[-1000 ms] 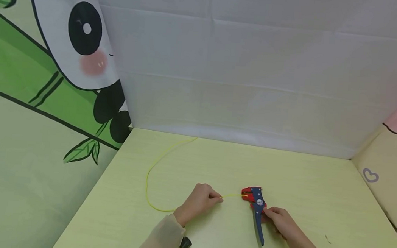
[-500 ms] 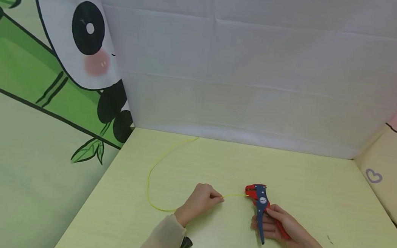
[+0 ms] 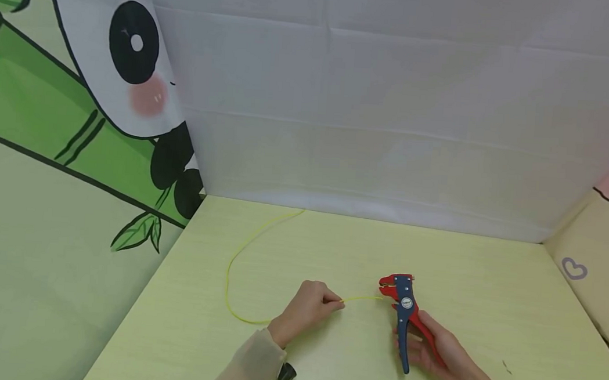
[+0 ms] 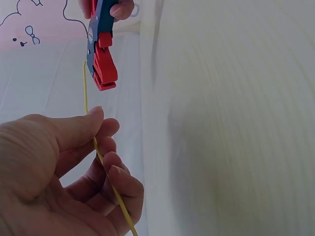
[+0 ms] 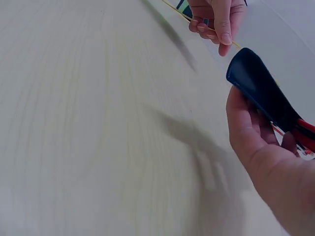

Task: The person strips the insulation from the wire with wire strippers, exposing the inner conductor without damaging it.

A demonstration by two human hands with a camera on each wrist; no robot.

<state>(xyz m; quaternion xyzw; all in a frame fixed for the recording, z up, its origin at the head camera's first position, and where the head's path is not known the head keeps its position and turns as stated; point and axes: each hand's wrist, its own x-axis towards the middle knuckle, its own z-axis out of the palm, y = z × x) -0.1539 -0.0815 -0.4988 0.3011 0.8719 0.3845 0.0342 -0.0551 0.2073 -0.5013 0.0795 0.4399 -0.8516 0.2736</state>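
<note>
My left hand pinches a thin yellow wire between thumb and forefinger. A short free length sticks out to the right, while the rest trails back across the table in a wide curve. My right hand holds red and dark blue wire strippers by the handles, which stand spread apart. Their red nose points left, just above the wire's tip in the head view. In the left wrist view the wire crosses the curled fingers. The blue handle rests against my right fingers in the right wrist view.
The pale wooden table is bordered by a white backdrop behind and printed panels at both sides. A small black object sits by my left sleeve. A small dark mark shows on the table at right.
The strippers have moved up and slightly right, off the wire's tip, which overlapped their red nose before. Their handles have spread and my right hand has turned. The left hand stays nearly still.
</note>
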